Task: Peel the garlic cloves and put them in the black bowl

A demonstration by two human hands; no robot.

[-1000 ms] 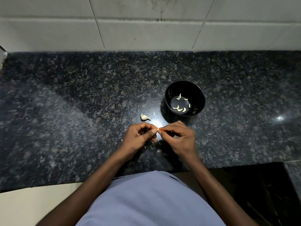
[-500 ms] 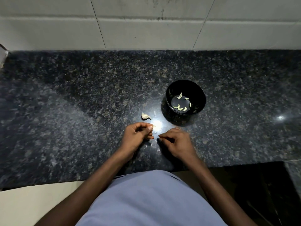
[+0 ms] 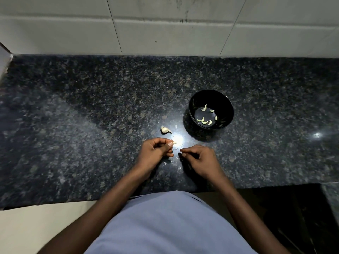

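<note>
Pinching clove [image 3: 174, 142], left hand [image 3: 156, 153]; unpeeled garlic [image 3: 165, 130] beside black bowl [image 3: 227, 107]

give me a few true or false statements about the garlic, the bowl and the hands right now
1. The black bowl holds peeled cloves. True.
2. The left hand pinches a clove. True.
3. The two hands touch each other. False: the right hand is apart from the left.
4. The garlic piece on the counter lies right of the bowl. False: it lies to its left.
5. The bowl is tipped on its side. False: it stands upright.
</note>
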